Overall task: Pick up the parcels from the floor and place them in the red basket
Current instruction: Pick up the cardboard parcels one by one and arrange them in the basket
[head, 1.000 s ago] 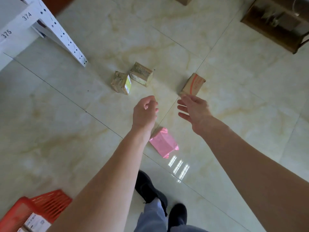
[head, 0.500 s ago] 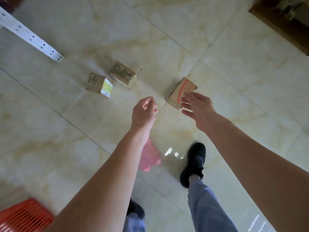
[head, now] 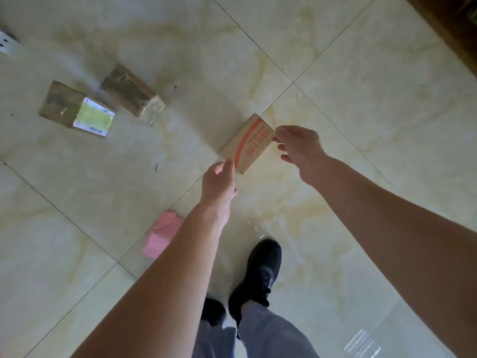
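Observation:
A brown cardboard parcel with a red stripe and red print (head: 249, 142) lies on the tiled floor at centre. My left hand (head: 219, 182) has its thumb on the parcel's near end. My right hand (head: 299, 147) pinches its far right corner with thumb and fingertips. A pink parcel (head: 164, 235) lies nearer to me, partly hidden under my left forearm. Two more brown parcels lie to the left: one with a green-and-white label (head: 74, 109) and one with dark print (head: 133, 93). The red basket is out of view.
A white perforated shelf leg (head: 6, 45) shows at the upper left edge. Dark wooden furniture (head: 451, 24) fills the upper right corner. My black shoes (head: 260, 275) stand on the pale tiles (head: 361, 99) just behind the pink parcel.
I stepped forward and the view shifted, so the basket left the frame. Both hands moved forward and down from above the floor onto the ends of the red-striped parcel.

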